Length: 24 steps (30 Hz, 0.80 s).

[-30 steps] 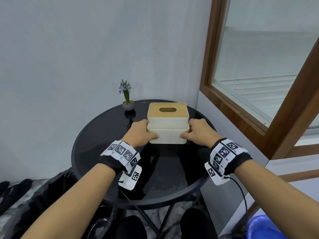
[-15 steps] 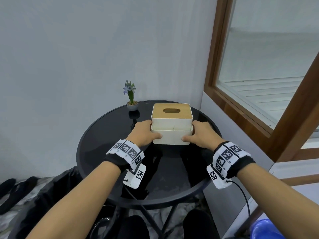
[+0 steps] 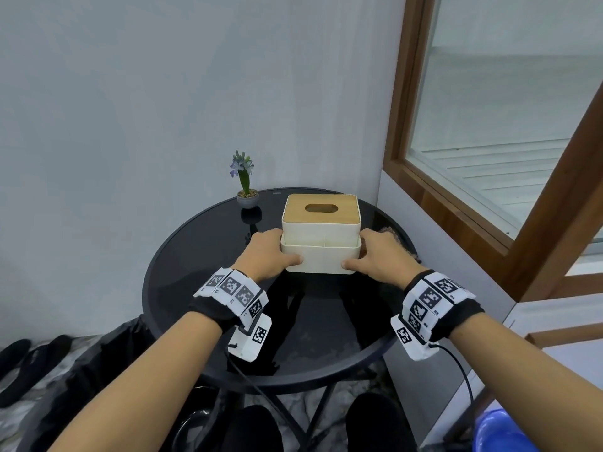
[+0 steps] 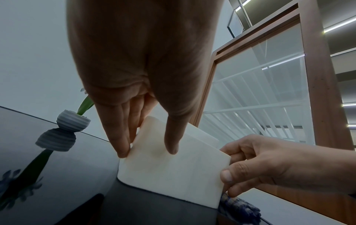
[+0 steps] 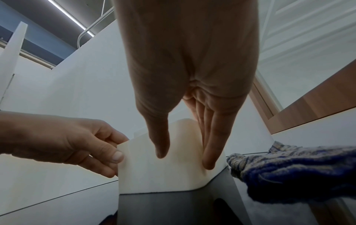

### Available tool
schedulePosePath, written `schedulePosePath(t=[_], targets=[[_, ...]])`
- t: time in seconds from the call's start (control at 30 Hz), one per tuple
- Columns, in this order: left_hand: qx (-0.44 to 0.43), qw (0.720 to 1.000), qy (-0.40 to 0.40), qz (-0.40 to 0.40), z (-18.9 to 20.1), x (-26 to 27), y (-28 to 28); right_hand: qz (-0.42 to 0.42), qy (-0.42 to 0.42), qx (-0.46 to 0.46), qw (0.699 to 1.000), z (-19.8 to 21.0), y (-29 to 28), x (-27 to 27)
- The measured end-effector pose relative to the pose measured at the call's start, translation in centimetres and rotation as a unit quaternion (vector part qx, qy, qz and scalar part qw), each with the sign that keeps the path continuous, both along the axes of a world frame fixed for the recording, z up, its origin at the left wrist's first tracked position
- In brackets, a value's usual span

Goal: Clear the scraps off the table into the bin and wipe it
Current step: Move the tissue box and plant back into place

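Observation:
A cream tissue box (image 3: 321, 252) with a wooden lid stands on the round black glass table (image 3: 202, 288). My left hand (image 3: 267, 252) grips its left front corner, thumb on the front and fingers along the side, as the left wrist view shows on the box (image 4: 173, 172). My right hand (image 3: 375, 252) grips the right front corner the same way, seen on the box (image 5: 163, 175) in the right wrist view. A blue and beige cloth (image 3: 393, 234) lies on the table just right of the box, beside my right fingers (image 5: 208, 161). No scraps show on the glass.
A small potted flower (image 3: 246, 187) stands at the back left of the table. A black bin bag (image 3: 98, 363) sits on the floor at the lower left, with black sandals (image 3: 19, 363) beyond. The wall and a wooden window frame (image 3: 456, 207) close off the right.
Both hands keep their hold on the tissue box, which has barely moved on the table. Only the head view has shifted a little.

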<state>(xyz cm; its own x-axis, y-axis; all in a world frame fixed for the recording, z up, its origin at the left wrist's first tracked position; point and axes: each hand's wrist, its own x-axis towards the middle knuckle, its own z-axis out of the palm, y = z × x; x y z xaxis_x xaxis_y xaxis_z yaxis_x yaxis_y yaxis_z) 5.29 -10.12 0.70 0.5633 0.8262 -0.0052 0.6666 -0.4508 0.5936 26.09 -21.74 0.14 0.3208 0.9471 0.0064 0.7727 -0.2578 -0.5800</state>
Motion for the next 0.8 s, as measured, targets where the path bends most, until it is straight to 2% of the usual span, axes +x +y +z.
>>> schedulePosePath(t=[0.8], targets=[[-0.014,1.000,-0.012,0.023,-0.3,1.3,0.3,0.015,-0.019,-0.021,0.999,0.5,2.8,3.5]])
